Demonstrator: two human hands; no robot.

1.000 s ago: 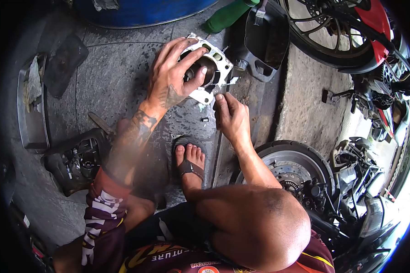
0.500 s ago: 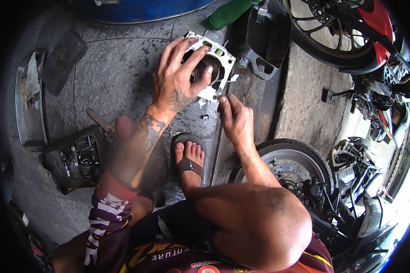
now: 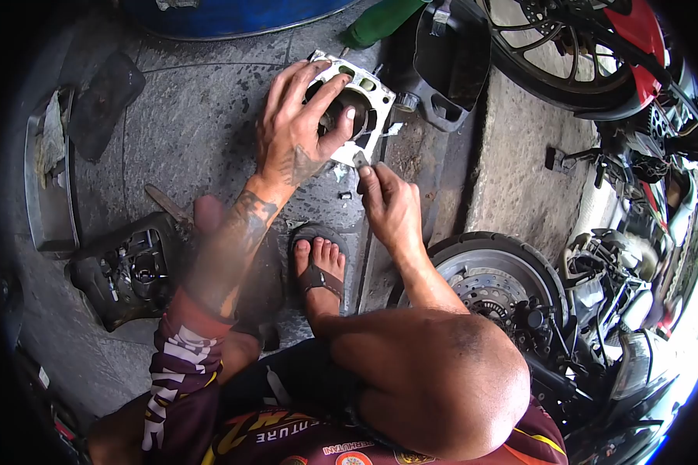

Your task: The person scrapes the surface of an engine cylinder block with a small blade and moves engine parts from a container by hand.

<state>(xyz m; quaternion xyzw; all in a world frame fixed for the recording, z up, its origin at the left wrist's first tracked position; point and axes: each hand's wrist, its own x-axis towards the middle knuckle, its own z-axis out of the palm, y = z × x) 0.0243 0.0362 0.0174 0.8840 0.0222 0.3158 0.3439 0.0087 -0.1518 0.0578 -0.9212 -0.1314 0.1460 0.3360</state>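
My left hand (image 3: 293, 128) lies over a metal engine cylinder block (image 3: 381, 101), its fingers and thumb spread across the top face and gripping it against the ground. The block has a round bore in the middle, partly hidden by my thumb. My right hand (image 3: 392, 203) is closed in a pinch on a small flat scraper blade (image 3: 361, 160), whose end touches the block's near corner. Most of the blade is hidden by my fingers. A small dark piece (image 3: 345, 196) lies on the ground just below the block.
A cut-open black jug (image 3: 446, 108) with a brush in it and a green bottle (image 3: 376, 27) stand beyond the block. A metal tray (image 3: 50, 209) and a dark engine cover (image 3: 124, 271) lie on the left. Motorcycle wheels (image 3: 512, 271) are on the right.
My right hand has shifted slightly left along the block's near corner, and more of the blade shows. My left hand stays on the block.
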